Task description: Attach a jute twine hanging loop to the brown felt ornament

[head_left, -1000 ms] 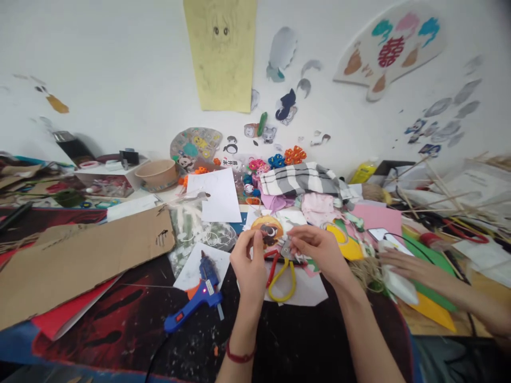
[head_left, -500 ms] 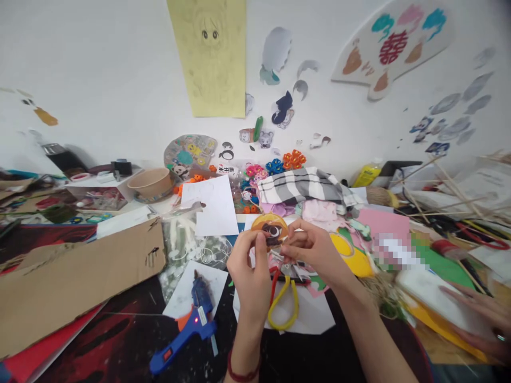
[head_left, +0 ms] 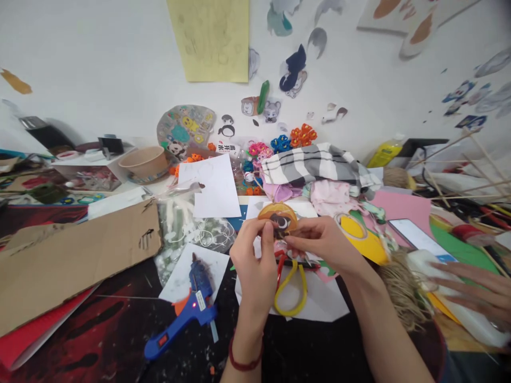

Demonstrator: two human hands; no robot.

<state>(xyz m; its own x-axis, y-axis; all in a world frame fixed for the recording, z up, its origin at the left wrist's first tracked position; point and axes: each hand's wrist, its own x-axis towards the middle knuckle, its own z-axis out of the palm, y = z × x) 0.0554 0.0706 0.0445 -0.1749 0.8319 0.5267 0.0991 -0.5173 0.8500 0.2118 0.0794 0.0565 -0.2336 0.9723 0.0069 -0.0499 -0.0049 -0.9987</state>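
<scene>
Between both hands is a small round orange disc with a dark figure and a pale crescent on its face. My left hand pinches its lower left edge between thumb and fingers. My right hand is closed at the disc's lower right, thumb and fingertips together on its edge; part of the disc is hidden by the fingers. Below the hands, a yellow loop and a red strip lie on white paper. To the left, a blue glue gun with a lit red light rests partly on another white sheet.
Cardboard covers the left side. Behind the hands lie a checked cloth, crochet flowers and a brown bowl. At right are a yellow tape roll, twine, a phone and another person's hand.
The view has tilted down and shifted slightly left. Both hands keep hold of the disc, with little change in grip. The other person's hand has moved, its fingers now stretched over the white object.
</scene>
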